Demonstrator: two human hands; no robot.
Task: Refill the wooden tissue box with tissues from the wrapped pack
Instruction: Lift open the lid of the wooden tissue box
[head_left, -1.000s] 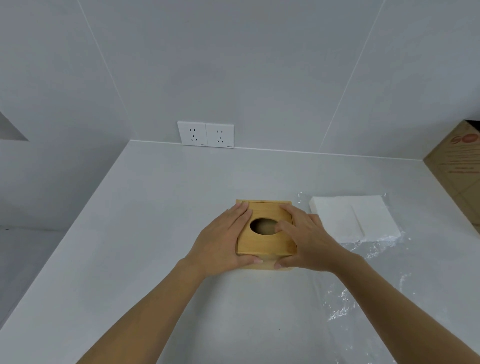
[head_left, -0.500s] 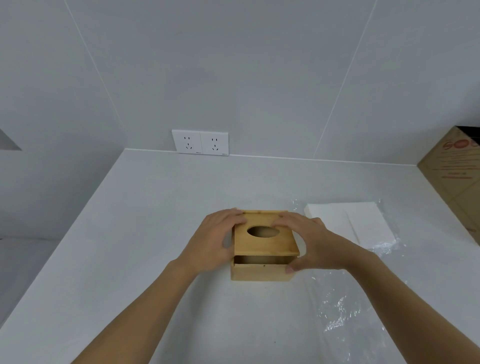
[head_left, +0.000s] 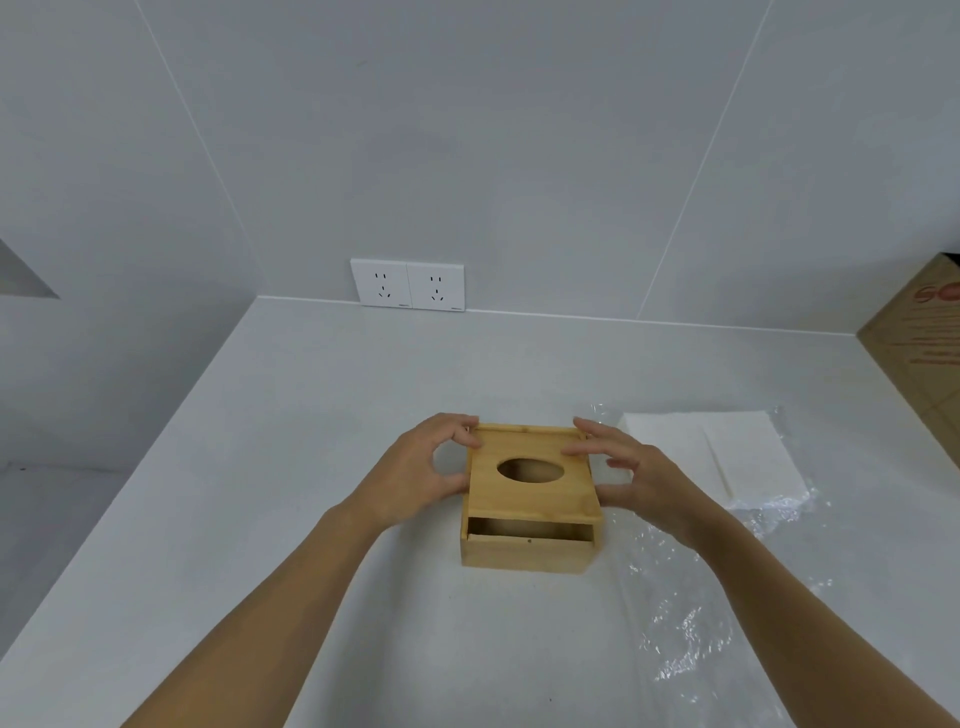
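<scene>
Left hand (head_left: 415, 475), right hand (head_left: 641, 480) grip one lid (head_left: 530, 475) over one wooden box (head_left: 524, 553); one tissue stack (head_left: 711, 457).

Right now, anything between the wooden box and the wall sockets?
No. In the head view, only bare white counter runs from the wooden box back to the wall sockets.
</scene>
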